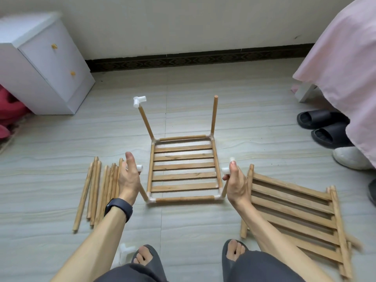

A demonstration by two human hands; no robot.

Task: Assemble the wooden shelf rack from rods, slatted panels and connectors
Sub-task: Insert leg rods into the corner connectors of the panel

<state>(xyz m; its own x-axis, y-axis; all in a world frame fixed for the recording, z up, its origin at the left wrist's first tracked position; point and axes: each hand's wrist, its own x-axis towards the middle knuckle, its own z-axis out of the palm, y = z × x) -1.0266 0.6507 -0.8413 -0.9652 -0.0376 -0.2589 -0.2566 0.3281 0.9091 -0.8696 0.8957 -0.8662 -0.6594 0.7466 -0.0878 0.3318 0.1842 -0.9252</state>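
So, base frame sits flat on the floor right in front of me, w/ one slatted panel boxed in by rods + corner joints. Four uprights rise from its corners. Far-left connector caps its post. Far-right post is bare on top, so it needs a joint next, I reckon.

Left hand wraps the near-left connector, thumb up, fingers curled behind it as far as I can see. Right hand pinches the near-right connector btwn thumb and fingertip. I hold both at once prob. to seat them on the near posts and turn their open sockets the same way, ready for cross rods.

Loose rods lie bundled just left of the frame, within reach. Spare panels lie piled on the right, a few rods on top. Spare connector lies by my left foot.

No bin or box for parts. White cabinet has both drawers closed, contents hidden.
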